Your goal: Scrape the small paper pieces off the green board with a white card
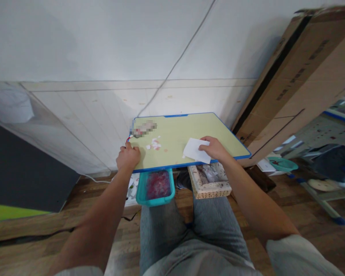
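Note:
My right hand (214, 148) pinches a white sheet of paper (196, 150) between thumb and fingers, over the right half of a pale yellow tabletop (178, 128) with a blue rim. At the tabletop's left edge, my left hand (128, 156) is closed, its fingers curled; whatever lies inside is hidden. Just beyond that hand shows a bit of red and blue cord (128, 138). Small white scraps (155, 144) lie scattered left of the middle. Behind them is a blurred-out item (143, 128) whose kind I cannot make out.
Under the table's front edge are a teal tub (171, 191) with pinkish-red contents and a speckled open box (211, 189) holding greyish white material. Large cardboard boxes (299, 76) lean at the right. A grey cable (178, 59) runs down the wall behind. A green basin (287, 164) sits farther right.

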`<state>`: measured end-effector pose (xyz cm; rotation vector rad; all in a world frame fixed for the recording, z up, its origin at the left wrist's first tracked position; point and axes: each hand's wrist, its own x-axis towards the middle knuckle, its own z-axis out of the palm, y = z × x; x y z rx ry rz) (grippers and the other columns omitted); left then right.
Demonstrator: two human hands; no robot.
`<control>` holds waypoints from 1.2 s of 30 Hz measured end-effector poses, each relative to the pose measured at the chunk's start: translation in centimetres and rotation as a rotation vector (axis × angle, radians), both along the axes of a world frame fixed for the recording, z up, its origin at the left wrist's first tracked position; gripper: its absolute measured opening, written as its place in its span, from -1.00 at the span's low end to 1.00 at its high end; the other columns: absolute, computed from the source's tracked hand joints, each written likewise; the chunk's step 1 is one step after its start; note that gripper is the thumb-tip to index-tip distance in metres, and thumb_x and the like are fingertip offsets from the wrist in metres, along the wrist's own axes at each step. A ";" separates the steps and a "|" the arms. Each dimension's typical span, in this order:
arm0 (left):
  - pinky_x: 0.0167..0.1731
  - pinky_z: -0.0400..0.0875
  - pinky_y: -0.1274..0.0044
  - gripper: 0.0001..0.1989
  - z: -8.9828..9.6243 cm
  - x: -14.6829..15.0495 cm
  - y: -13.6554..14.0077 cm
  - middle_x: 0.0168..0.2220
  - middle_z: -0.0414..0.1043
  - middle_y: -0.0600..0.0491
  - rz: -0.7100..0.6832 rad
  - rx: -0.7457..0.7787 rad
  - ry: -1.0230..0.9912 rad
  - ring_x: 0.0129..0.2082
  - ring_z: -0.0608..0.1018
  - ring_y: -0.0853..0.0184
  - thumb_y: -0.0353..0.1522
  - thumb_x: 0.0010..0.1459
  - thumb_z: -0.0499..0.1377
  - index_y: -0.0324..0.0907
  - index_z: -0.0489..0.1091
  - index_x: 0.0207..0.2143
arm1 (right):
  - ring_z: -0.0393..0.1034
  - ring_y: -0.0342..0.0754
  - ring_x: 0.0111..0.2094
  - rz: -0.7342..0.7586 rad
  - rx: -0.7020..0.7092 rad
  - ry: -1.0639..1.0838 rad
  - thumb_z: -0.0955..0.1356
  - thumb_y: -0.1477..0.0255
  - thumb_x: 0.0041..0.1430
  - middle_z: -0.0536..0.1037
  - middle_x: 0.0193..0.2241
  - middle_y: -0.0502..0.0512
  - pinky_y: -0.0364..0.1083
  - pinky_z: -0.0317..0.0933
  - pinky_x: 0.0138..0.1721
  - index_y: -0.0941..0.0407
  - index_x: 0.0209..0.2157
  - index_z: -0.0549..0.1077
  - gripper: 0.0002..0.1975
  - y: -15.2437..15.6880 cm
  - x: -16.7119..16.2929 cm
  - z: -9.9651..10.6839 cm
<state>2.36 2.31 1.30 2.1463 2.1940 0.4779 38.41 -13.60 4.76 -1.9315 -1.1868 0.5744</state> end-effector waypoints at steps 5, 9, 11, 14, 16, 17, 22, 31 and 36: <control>-0.02 0.44 0.11 -0.47 -0.1 0.0 0.1 0.04 0.37 -0.32 -0.005 0.013 0.000 0.02 0.53 -0.14 -0.16 0.36 -0.09 -0.24 0.22 0.25 | 0.42 -0.05 -0.49 -0.022 -0.043 0.002 0.44 0.43 -0.09 0.60 -0.43 0.06 -0.15 0.19 -0.52 0.15 -0.16 0.59 -0.63 -2.6 2.0 0.0; -0.04 0.45 0.09 -0.48 -0.4 -0.2 0.4 0.04 0.38 -0.33 -0.012 0.020 -0.015 0.02 0.54 -0.15 -0.16 0.35 -0.09 -0.24 0.24 0.23 | 0.41 -0.06 -0.52 -0.084 -0.124 0.010 0.46 0.42 -0.10 0.58 -0.49 0.04 -0.15 0.14 -0.55 0.13 -0.19 0.61 -0.66 -6.8 5.5 0.7; -0.04 0.44 0.10 -0.48 -0.4 -0.1 0.4 0.03 0.38 -0.34 -0.013 0.015 -0.008 0.02 0.54 -0.14 -0.16 0.36 -0.09 -0.25 0.24 0.23 | 0.41 -0.05 -0.54 -0.112 -0.145 0.045 0.46 0.39 -0.10 0.59 -0.48 0.05 -0.15 0.13 -0.57 0.12 -0.16 0.60 -0.63 -7.9 6.6 0.8; -0.02 0.44 0.11 -0.47 0.0 0.0 0.1 0.04 0.38 -0.35 0.003 0.002 0.006 0.02 0.54 -0.13 -0.16 0.36 -0.09 -0.26 0.22 0.24 | 0.43 -0.04 -0.51 -0.129 -0.083 0.069 0.47 0.36 -0.10 0.61 -0.42 0.06 -0.14 0.17 -0.54 0.11 -0.11 0.58 -0.58 -7.9 7.0 0.5; -0.02 0.44 0.12 -0.47 0.3 0.2 -0.2 0.05 0.38 -0.34 0.012 -0.006 0.011 0.02 0.54 -0.13 -0.16 0.36 -0.08 -0.26 0.21 0.25 | 0.44 -0.04 -0.49 -0.093 -0.066 0.066 0.47 0.37 -0.12 0.62 -0.40 0.05 -0.14 0.19 -0.51 0.11 -0.14 0.58 -0.58 -7.4 7.1 0.2; -0.02 0.44 0.13 -0.47 0.4 0.2 -0.4 0.04 0.38 -0.34 0.008 -0.006 0.016 0.02 0.55 -0.12 -0.16 0.36 -0.08 -0.26 0.21 0.25 | 0.44 -0.04 -0.49 -0.066 -0.081 0.074 0.47 0.37 -0.13 0.62 -0.42 0.05 -0.15 0.19 -0.51 0.11 -0.16 0.59 -0.60 -7.1 7.2 0.2; -0.03 0.45 0.21 -0.50 0.4 -0.1 -0.8 0.01 0.42 -0.29 -0.017 0.015 0.039 -0.01 0.56 -0.05 -0.17 0.38 -0.08 -0.25 0.23 0.23 | 0.46 -0.02 -0.47 -0.039 -0.047 0.095 0.48 0.34 -0.09 0.63 -0.40 0.06 -0.13 0.22 -0.49 0.10 -0.12 0.59 -0.59 -3.2 6.5 1.5; 0.02 0.43 0.31 -0.53 -0.8 -1.6 0.0 0.12 0.40 -0.14 -0.080 -0.028 -0.011 0.03 0.55 0.05 -0.15 0.39 -0.02 -0.07 0.21 0.27 | 0.52 0.03 -0.26 0.410 0.081 0.130 0.45 0.32 0.06 0.65 -0.21 0.07 -0.08 0.37 -0.26 0.09 -0.07 0.54 -0.64 11.3 -6.3 1.6; 0.05 0.43 0.28 -0.52 -1.0 -1.8 0.3 0.14 0.38 -0.11 -0.091 -0.044 -0.020 0.08 0.53 0.04 -0.12 0.37 0.02 -0.04 0.21 0.27 | 0.46 -0.03 -0.42 0.533 -0.111 0.114 0.46 0.33 0.06 0.62 -0.35 0.01 -0.13 0.25 -0.46 0.06 -0.14 0.55 -0.71 12.0 -6.7 1.8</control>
